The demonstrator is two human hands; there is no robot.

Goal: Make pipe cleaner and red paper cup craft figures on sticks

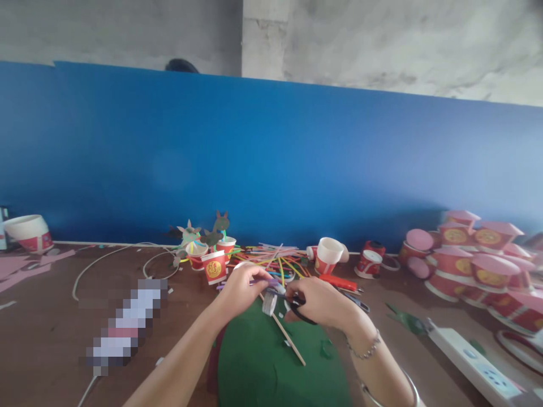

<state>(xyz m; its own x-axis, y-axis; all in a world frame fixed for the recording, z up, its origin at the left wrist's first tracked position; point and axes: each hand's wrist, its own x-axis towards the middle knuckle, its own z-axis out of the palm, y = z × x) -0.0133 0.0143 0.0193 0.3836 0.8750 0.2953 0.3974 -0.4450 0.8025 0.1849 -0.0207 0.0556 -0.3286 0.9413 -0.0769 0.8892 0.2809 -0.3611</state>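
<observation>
My left hand (245, 287) pinches a thin purple straw-like strip (271, 282) above the green mat. In my right hand (316, 302) are black-handled scissors (299, 301), their blades pointing left toward the strip's end. Whether the blades touch the strip is hard to tell. Just under the hands is a small whitish roll, perhaps tape (268, 303). A thin wooden stick (289, 340) lies slantwise on the round green mat (271, 373). Behind my hands spreads a pile of colourful thin straws (282, 260).
Red-and-white paper cups (214, 267) with dark animal cutouts stand behind on the left. More cups (328, 257), a red-handled tool (339, 281) and a stack of pink-topped cups (458, 271) are toward the right. A power strip (475, 359) lies front right; a blue partition (271, 158) rises behind.
</observation>
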